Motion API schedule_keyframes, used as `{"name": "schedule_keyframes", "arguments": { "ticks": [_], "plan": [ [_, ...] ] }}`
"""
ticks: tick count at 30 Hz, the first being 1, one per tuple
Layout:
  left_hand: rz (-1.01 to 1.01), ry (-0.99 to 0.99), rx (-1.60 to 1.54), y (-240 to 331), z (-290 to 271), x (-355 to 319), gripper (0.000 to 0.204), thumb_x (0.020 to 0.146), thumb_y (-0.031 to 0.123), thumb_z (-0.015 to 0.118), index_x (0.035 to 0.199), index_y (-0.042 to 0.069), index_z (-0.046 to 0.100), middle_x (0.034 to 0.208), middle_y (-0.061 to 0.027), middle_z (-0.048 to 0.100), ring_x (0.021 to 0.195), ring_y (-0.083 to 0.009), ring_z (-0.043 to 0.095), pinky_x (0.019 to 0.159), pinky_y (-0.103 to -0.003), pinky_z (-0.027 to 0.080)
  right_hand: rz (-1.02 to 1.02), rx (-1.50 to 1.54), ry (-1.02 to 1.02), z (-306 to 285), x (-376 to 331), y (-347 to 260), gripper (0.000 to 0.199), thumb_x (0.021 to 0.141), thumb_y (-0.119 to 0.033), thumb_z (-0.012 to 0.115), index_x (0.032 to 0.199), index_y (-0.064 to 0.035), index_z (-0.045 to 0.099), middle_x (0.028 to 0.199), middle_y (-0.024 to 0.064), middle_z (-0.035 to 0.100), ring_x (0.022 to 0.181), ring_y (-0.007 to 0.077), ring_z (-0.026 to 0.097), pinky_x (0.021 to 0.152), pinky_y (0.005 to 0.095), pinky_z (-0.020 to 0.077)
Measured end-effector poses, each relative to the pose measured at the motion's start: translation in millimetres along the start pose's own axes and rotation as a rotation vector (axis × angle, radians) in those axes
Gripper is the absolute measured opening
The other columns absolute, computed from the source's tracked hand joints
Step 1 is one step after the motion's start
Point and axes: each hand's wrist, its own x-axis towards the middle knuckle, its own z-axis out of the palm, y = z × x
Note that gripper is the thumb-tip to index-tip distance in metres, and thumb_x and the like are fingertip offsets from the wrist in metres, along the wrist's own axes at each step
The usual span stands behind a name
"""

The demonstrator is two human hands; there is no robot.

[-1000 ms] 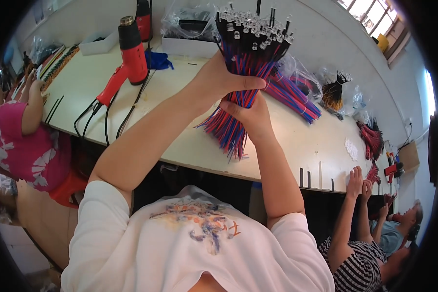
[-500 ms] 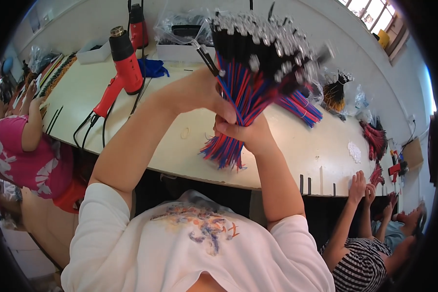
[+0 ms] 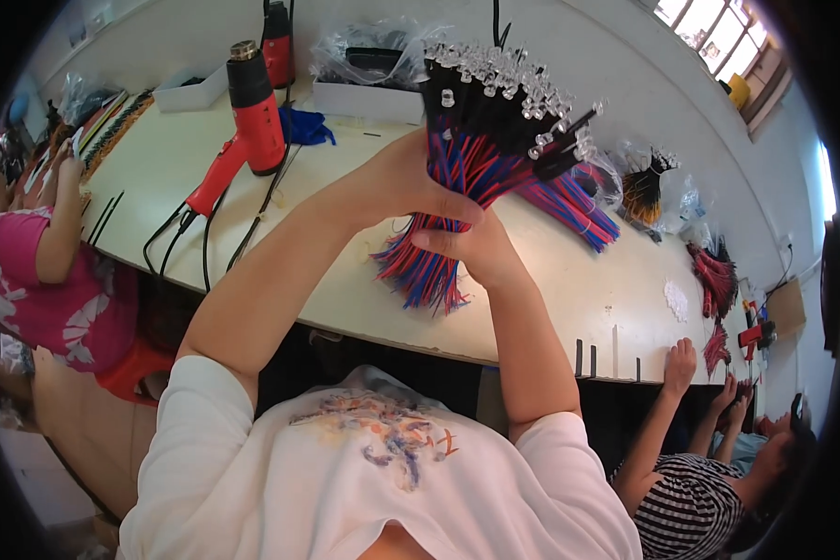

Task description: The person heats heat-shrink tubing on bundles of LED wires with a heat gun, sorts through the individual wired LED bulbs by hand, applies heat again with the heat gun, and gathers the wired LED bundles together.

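A thick bundle of red and blue wires [image 3: 476, 166] stands tilted above the table, its upper ends fanned out to the right. Black sleeves cover the tops, and clear LED-like tips [image 3: 495, 67] crown them. My left hand [image 3: 409, 187] is closed round the upper left of the bundle, thumb across its front. Just below, my right hand [image 3: 478, 250] wraps the narrow part from the right. Their thumbs lie close together. Loose wire ends [image 3: 427, 280] splay out beneath both hands. Most of my fingers are hidden behind the wires.
Behind the bundle lies another red and blue wire bundle [image 3: 574, 213]. A red heat gun [image 3: 255, 121] stands at the left with its cords hanging over the table edge. White boxes [image 3: 359, 101] line the wall. Co-workers sit left [image 3: 42, 280] and right [image 3: 686, 504].
The bundle's blurred top has come to rest and shows sharply. A lone LED wire that stuck out beside my left hand no longer shows apart. The whole view has shifted slightly.
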Motion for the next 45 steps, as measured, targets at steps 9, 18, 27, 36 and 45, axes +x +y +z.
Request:
{"name": "schedule_keyframes", "arguments": {
  "ticks": [9,18,27,36,45],
  "plan": [
    [0.124,-0.073,-0.185,21.3,13.3,-0.3,0.045,0.066,0.007,0.077,0.107,0.001,0.061,0.096,-0.0087,0.067,0.086,-0.0159,0.064,0.078,-0.032,0.051,0.178,-0.091,-0.238,-17.9,11.0,-5.6,0.023,0.071,-0.006,0.071,0.091,-0.0018,0.061,0.08,0.0043,0.063,0.08,0.0151,0.061,0.074,0.0292,0.0484],
    [0.259,0.074,-0.121,16.1,5.0,-13.9,0.045,0.067,0.016,0.077,0.108,0.003,0.061,0.097,-0.0087,0.068,0.086,-0.0128,0.063,0.078,-0.031,0.05,0.056,-0.551,0.221,-86.2,-4.8,27.7,0.051,0.078,-0.017,0.077,0.12,-0.0011,0.054,0.114,0.0066,0.061,0.104,0.0157,0.056,0.092,0.0321,0.0452],
    [0.965,-0.363,0.875,1.4,40.6,-22.1,0.032,0.067,0.018,0.071,0.097,0.016,0.059,0.085,-0.0021,0.062,0.091,-0.0223,0.061,0.1,-0.036,0.04,-0.014,1.194,-0.089,-15.7,-45.5,61.4,0.043,0.1,-0.046,0.037,0.123,-0.0123,0.051,0.11,0.0084,0.061,0.101,0.018,0.058,0.088,0.0297,0.0471],
    [1.076,0.032,1.654,-11.7,22.6,-42.9,0.035,0.079,0.022,0.063,0.112,0.03,0.059,0.139,0.0095,0.045,0.134,-0.0147,0.036,0.112,-0.044,0.019,0.276,0.722,0.028,-20.7,-19.9,57.0,0.033,0.092,-0.025,0.054,0.119,-0.0055,0.055,0.107,0.0098,0.063,0.093,0.0226,0.064,0.085,0.0401,0.0532],
    [0.467,0.316,0.674,-19.4,-2.9,-116.0,0.031,0.092,0.037,0.054,0.112,0.015,0.063,0.122,-0.0042,0.06,0.122,-0.0226,0.051,0.11,-0.044,0.019,0.377,1.185,0.473,-19.4,-12.0,79.8,0.021,0.085,-0.018,0.067,0.096,-0.0021,0.059,0.087,0.0076,0.065,0.089,0.025,0.065,0.096,0.0448,0.0475]
  ]
}}
